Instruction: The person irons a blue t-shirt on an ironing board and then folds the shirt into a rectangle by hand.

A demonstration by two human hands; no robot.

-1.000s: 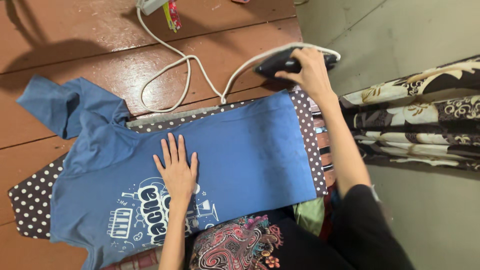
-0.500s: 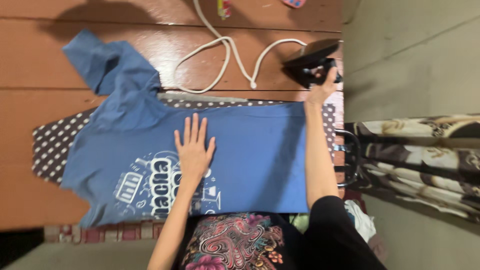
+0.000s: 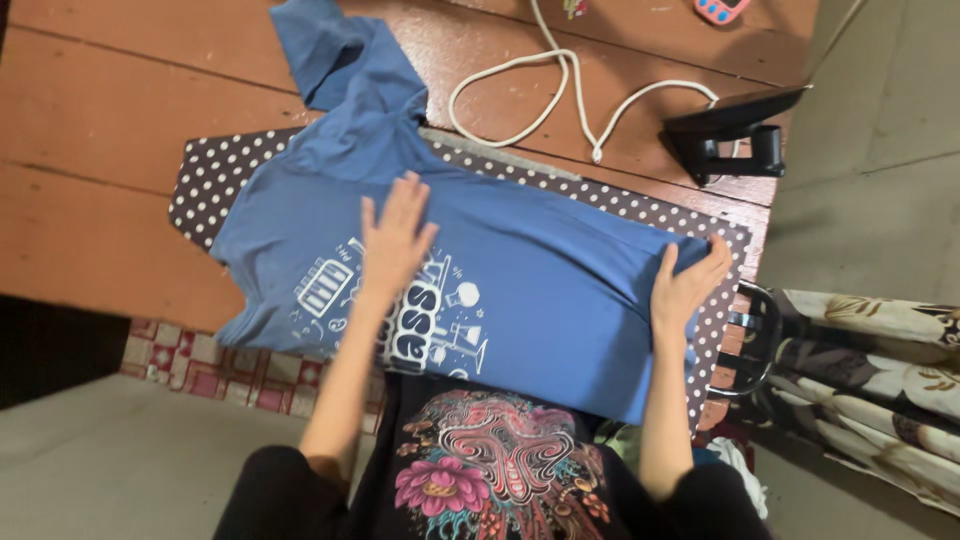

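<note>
A blue T-shirt (image 3: 540,265) with a white printed design lies spread on a dark polka-dot ironing pad (image 3: 215,175) on a reddish wooden floor. My left hand (image 3: 395,240) rests flat on the shirt over the print, fingers spread. My right hand (image 3: 688,282) grips the shirt's hem at the right end, fingers curled over the cloth edge. A black iron (image 3: 735,130) stands upright on the floor beyond my right hand, apart from it.
The iron's white cord (image 3: 545,95) loops across the floor planks (image 3: 120,110). A patterned cloth (image 3: 870,350) lies at the right on grey concrete. A red checked mat (image 3: 220,370) shows under the pad. A pink object (image 3: 720,10) sits at the top edge.
My right hand let go of the iron, which now stands alone, and came down to take the shirt's hem. My left hand stays flat on the shirt.
</note>
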